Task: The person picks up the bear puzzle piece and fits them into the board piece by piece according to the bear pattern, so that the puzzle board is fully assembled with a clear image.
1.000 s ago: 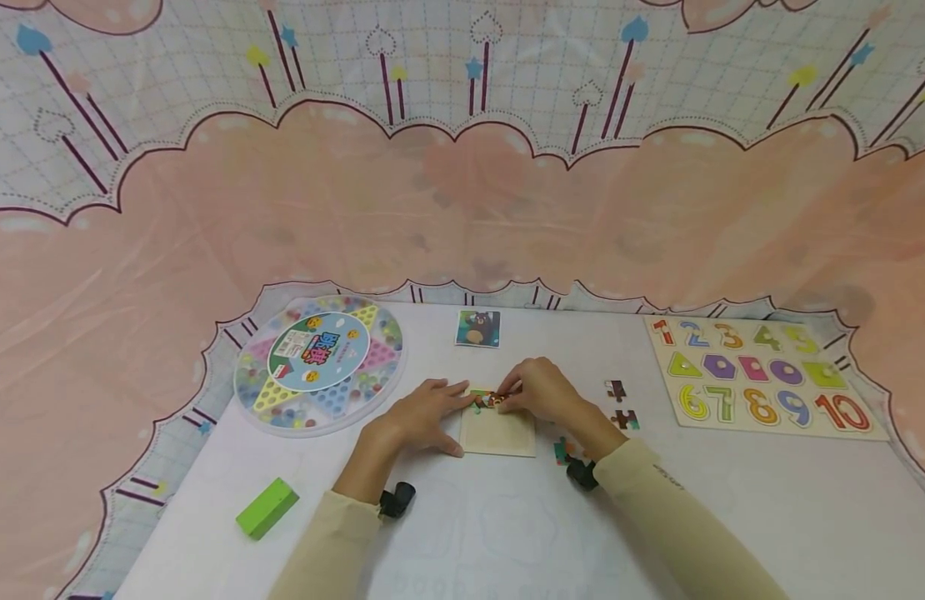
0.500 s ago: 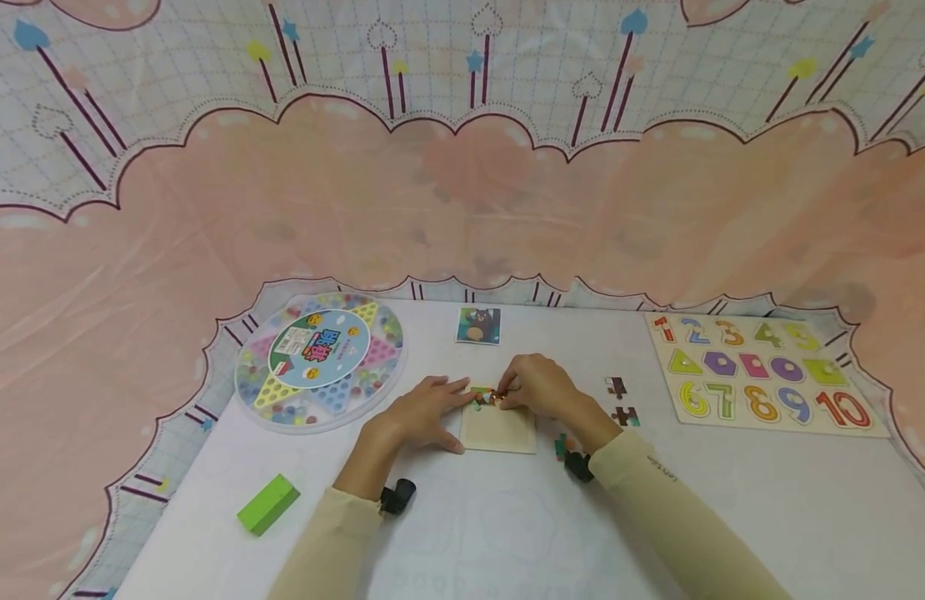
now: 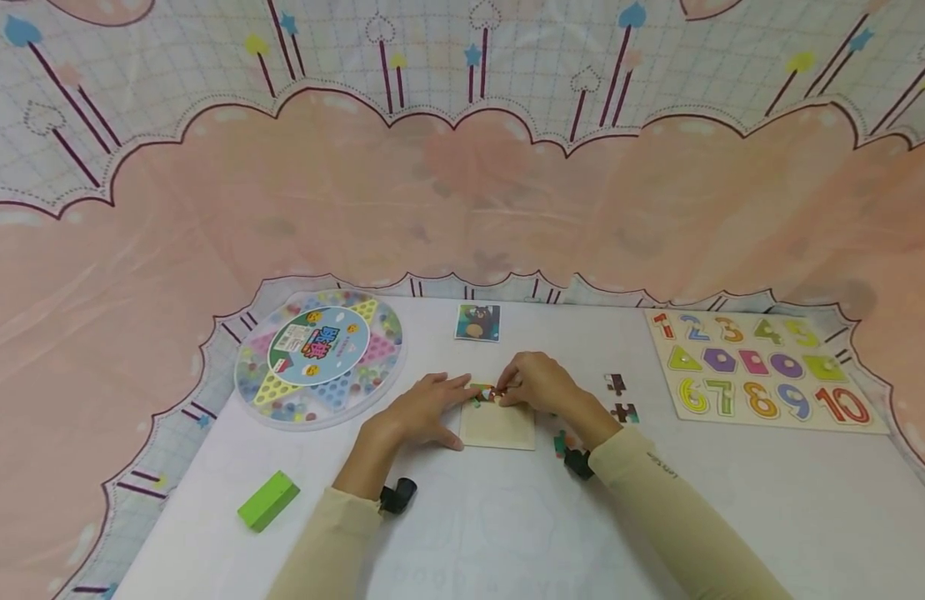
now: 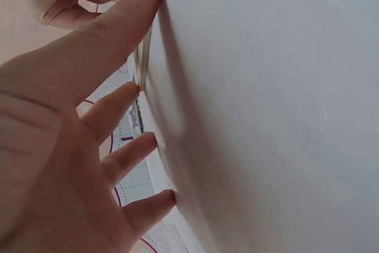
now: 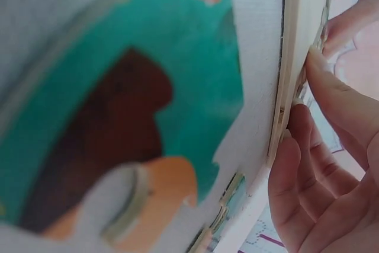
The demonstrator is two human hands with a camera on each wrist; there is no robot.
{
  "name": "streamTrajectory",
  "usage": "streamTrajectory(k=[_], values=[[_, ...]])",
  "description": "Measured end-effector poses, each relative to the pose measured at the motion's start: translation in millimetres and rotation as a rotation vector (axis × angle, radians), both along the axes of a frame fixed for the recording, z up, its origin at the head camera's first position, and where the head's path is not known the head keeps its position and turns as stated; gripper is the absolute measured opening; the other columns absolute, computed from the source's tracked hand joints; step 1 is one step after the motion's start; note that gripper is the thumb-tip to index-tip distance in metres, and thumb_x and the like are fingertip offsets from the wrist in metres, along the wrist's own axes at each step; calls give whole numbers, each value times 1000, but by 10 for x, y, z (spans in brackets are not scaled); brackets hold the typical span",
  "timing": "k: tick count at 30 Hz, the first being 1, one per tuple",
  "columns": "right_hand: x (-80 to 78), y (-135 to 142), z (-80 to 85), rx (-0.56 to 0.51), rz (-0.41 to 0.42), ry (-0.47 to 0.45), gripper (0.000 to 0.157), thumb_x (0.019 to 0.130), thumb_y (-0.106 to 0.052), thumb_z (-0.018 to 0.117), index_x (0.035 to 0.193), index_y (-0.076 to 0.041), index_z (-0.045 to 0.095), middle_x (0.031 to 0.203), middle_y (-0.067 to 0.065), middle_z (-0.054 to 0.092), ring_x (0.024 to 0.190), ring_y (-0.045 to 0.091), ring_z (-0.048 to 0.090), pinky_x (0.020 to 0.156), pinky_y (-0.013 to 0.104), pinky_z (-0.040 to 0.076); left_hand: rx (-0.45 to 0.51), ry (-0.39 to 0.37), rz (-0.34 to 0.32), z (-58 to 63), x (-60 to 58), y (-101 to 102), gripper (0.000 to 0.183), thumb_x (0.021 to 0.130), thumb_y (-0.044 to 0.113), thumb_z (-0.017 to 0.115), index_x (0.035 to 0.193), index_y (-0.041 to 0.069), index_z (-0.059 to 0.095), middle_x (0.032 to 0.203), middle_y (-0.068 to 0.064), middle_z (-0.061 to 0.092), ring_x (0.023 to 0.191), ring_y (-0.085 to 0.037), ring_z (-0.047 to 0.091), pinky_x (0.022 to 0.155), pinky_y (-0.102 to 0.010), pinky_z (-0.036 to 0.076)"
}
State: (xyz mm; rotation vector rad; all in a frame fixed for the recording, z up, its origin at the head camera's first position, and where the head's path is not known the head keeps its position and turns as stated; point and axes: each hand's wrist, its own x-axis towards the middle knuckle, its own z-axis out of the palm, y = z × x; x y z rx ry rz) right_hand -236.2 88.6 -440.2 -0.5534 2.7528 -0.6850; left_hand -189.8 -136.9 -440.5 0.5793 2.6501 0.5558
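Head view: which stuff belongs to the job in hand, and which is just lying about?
Job:
wooden tray, touched by the left hand
jigsaw pieces on it, at the right hand
loose pieces to its right
bear card, probably the reference picture

Lying about:
round star-patterned game
number-and-shape board
green block

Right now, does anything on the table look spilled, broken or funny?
Nothing looks spilled or broken. The green block is a bit odd: it lies slanted, off by itself at the left side of the table. Loose puzzle pieces lie right of the wooden board, but that seems normal partway through puzzling.
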Motion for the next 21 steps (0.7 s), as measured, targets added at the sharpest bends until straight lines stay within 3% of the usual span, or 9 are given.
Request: streamTrajectory(k=[7,13,21], values=[[31,-6,11,-6,-5,-9,13,86,-22,82,99,-18,81,114,2,74,101,19,64,91,40,55,-46,-22,11,47,-4,4,81,78,34,88,150,35,51,169,9,32,159,-32,24,117,-65,37],[53,2,28,-13,-11,-8,12,88,-20,80,100,-20,82,117,1,75,108,21,65,95,42,54,-52,-18,20,54,-21,4,82,77,35,88,150,35,51,168,10,33,158,-31,25,117,-64,38],[12,161,63,-88,116,-59,25,89,-22,79,113,-15,78,117,5,75,94,14,64,81,29,54,-53,-20,19,51,-25,3,83,76,36,89,150,33,51,168,11,32,158,-31,25,116,-64,39]])
